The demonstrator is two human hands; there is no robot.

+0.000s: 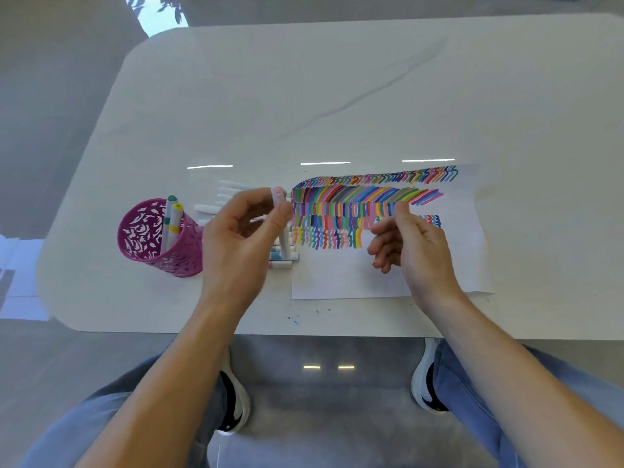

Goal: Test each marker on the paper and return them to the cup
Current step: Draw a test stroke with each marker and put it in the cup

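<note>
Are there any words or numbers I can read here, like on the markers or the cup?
No text here can be read.
Yellow-capped marker: a tiny dark mark on its cap, too blurred to read.
Pink-capped marker in the left hand: no print shows.
Paper: only coloured strokes, no letters.
Cup: a cut-out pattern, no words.

- We work from a single view: a wide-angle camera worn on the head.
- We look forward and steeply down. The table [371,96] fills the upper and middle frame, and the shoes [425,376] sit along the bottom.
- Close range: the left hand [243,238], gripping a marker [278,201], and the right hand [415,244] sit at frame centre. The forearms enter from the lower corners.
- The lens bows the table's edges. The cup [158,238] is mid-left and the paper [388,275] is right of centre.
</note>
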